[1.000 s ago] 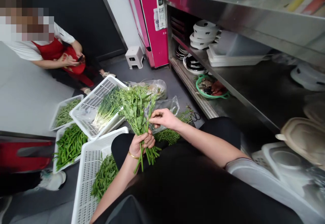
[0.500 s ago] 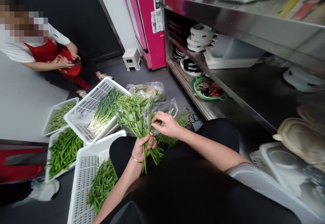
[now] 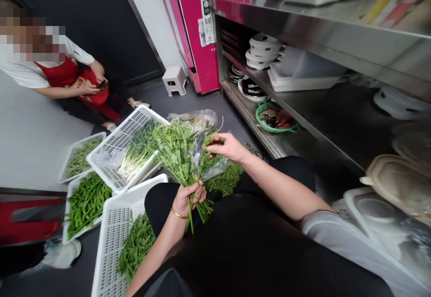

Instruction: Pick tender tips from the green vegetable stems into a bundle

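My left hand point(image 3: 190, 197) is wrapped around the stems of a bunch of leafy greens point(image 3: 175, 151). The leaves fan out upward and the cut stems stick out below the fist. To the right of the bunch, my right hand point(image 3: 229, 148) pinches a thin leafy sprig point(image 3: 206, 151) between thumb and fingers. Behind and below that hand, a clear plastic bag point(image 3: 215, 168) lies by a heap of loose green stems point(image 3: 225, 180). At lower left, more picked greens point(image 3: 138, 245) lie in a white perforated basket point(image 3: 107, 243).
Another white basket point(image 3: 112, 146) holds scallions point(image 3: 133, 155). Beside it are baskets of green peppers point(image 3: 88, 200) and green beans point(image 3: 81, 155). A seated person point(image 3: 76, 79) holds a phone at left. A steel shelf point(image 3: 303, 104) with dishes runs along the right, past a green strainer point(image 3: 274, 128).
My right hand has moved up and slightly right, drawing the sprig outward from the bunch. The left hand keeps its grip, and the view has shifted slightly.
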`<action>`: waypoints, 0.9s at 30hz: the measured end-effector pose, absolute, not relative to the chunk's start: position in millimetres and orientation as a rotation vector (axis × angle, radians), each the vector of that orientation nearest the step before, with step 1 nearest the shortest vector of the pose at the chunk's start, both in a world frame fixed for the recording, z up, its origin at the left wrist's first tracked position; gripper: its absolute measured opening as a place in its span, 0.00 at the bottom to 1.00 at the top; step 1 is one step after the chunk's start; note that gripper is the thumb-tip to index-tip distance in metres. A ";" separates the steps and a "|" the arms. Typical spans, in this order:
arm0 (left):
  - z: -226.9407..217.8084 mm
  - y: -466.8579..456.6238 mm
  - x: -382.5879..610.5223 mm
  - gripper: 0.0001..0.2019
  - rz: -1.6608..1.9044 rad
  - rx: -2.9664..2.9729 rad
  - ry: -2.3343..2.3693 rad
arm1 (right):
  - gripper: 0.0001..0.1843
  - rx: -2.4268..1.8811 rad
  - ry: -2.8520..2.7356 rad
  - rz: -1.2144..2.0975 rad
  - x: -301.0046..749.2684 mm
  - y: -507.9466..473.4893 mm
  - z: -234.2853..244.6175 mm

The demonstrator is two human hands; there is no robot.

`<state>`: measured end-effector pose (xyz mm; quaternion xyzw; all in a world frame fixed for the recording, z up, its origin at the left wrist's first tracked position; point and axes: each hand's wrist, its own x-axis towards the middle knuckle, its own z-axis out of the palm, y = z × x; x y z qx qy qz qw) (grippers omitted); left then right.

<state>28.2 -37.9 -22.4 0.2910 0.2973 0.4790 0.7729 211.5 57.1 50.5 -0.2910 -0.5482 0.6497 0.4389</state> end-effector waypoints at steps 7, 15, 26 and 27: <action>-23.3 -37.7 28.0 0.07 0.937 0.615 0.565 | 0.14 -0.777 -1.507 1.477 213.2 54.3 51.2; -18.3 -38.1 32.5 0.07 0.982 0.616 0.641 | 0.08 -0.999 -1.672 0.922 210.2 49.5 44.0; -23.9 -38.0 6.5 0.06 0.908 0.652 0.578 | 0.04 -0.990 -1.950 1.541 242.9 56.2 55.6; -25.0 -38.4 0.9 0.07 0.876 0.668 0.570 | 0.05 -0.935 -1.924 1.714 251.6 56.8 57.5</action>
